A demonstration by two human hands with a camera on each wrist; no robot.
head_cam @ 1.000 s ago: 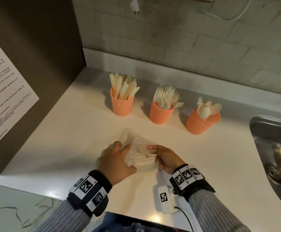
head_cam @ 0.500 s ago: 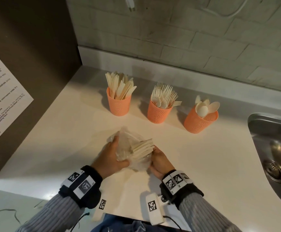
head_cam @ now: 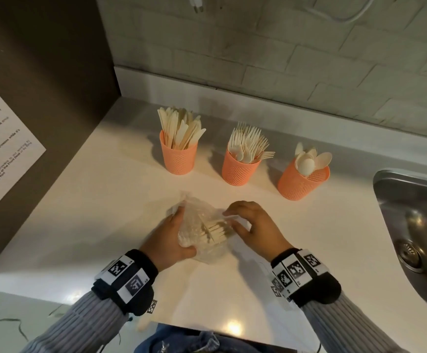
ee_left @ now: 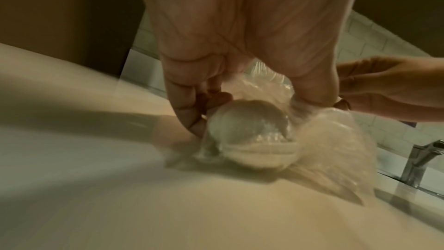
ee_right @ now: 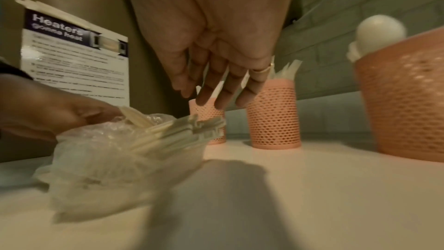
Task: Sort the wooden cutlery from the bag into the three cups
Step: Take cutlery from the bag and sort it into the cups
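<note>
A clear plastic bag point(head_cam: 194, 222) lies on the white counter point(head_cam: 105, 200), with wooden cutlery handles point(head_cam: 216, 230) sticking out of its mouth to the right. My left hand point(head_cam: 173, 234) grips the bag's closed end, fingers curled round it point(ee_left: 192, 102). My right hand point(head_cam: 245, 222) hovers just over the handles point(ee_right: 173, 132), its fingers point(ee_right: 216, 90) straight and spread, holding nothing. Behind stand three orange mesh cups: knives point(head_cam: 179, 156), forks point(head_cam: 240, 166), spoons point(head_cam: 301, 183).
A steel sink point(head_cam: 411, 225) is sunk into the counter at the right, with a tap point(ee_left: 418, 161) behind it. A brown panel with a paper notice point(head_cam: 1, 149) bounds the left side. A tiled wall point(head_cam: 283, 59) runs behind the cups.
My right hand has left the bag's lower right side and risen over the handles with its fingers spread. The left hand has kept its grip, and the bag has settled lower on the counter.
</note>
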